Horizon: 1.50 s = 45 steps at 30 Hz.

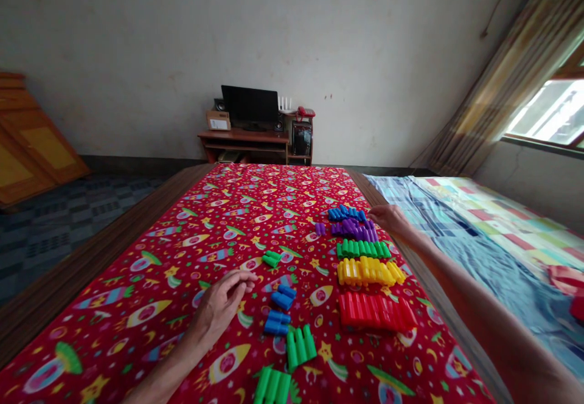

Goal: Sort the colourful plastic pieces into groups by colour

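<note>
My right hand (387, 218) reaches to the right end of a row of blue plastic blocks (345, 213), its fingers drawn together. Whether a block is between the fingertips is hard to see. Below that row lie purple blocks (353, 229), green blocks (362, 249), yellow blocks (369, 271) and red blocks (376, 311), each colour in its own row. My left hand (227, 294) hovers over or rests on the cloth, fingers loosely bent, thumb apart, holding nothing. Right of it are a small green block (272, 258) and two blue pieces (283, 297).
Two green pieces (301, 347) lie near the front, and a small purple block (320, 229) sits left of the purple row. A red patterned cloth (182, 306) covers the table. A bed (456, 221) adjoins on the right. A desk with a monitor (250, 107) stands by the wall.
</note>
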Motion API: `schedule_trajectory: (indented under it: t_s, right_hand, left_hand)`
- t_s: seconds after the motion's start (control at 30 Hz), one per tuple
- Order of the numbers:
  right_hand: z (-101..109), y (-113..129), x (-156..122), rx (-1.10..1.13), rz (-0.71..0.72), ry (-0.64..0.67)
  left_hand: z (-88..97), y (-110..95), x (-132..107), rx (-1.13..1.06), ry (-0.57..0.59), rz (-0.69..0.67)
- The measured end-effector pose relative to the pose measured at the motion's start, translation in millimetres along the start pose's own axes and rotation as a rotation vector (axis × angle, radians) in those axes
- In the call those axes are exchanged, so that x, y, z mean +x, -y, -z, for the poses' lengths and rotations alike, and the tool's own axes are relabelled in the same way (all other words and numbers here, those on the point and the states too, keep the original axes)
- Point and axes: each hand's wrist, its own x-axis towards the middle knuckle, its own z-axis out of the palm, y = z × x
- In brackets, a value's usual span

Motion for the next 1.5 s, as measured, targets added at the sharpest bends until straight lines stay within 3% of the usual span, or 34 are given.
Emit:
schedule_trajectory:
  t_s: [0.13,0.23,0.57,0.73,0.83,0.9,1.0,1.07,1.17,1.23,1.33,1.43,1.5]
  right_hand:
    - [-1,36,15,-0.245,-0.131,0.087]
    - [-6,49,23,-0.311,-0.223,0.159]
    - [-20,38,31,-0.179,-0.275,0.186]
    - [-11,37,25,0.025,-0.225,0.023]
    - [-1,46,16,0.153,-0.165,-0.118]
    - [5,62,7,0.234,-0.088,-0.145]
    - [12,103,-14,0.378,0.121,-0.023]
    - [13,137,-31,0.455,0.289,0.107]
    - [13,178,-50,0.516,0.467,0.257]
    - [12,186,-52,0.532,0.519,0.304]
    - [17,162,-39,0.429,0.447,0.182]
    - [26,106,-18,0.23,0.244,-0.015]
    - [29,66,-9,0.121,0.087,-0.003]
  left_hand:
    - [0.8,-2,0,0.008,0.001,-0.002]
    - [-0.1,-4,0,-0.016,-0.008,-0.007]
    - [-2.4,2,0,-0.045,-0.025,-0.028]
    - [-1.6,2,0,-0.023,-0.004,-0.014]
    - [-1.4,3,-2,-0.025,-0.006,-0.019]
    - [-2.2,0,-2,-0.037,-0.013,-0.008]
    - [-7.2,-19,0,-0.038,-0.019,-0.049]
    - [-14.6,-40,5,0.003,0.006,-0.158]
    - [-31.1,-68,18,0.116,0.141,-0.352]
    - [-41.7,-73,26,0.164,0.212,-0.414]
    - [-49.5,-63,38,0.231,0.187,-0.393]
    - [-46.8,-47,50,0.329,0.123,-0.356]
    - [-44.6,-42,62,0.382,0.089,-0.365]
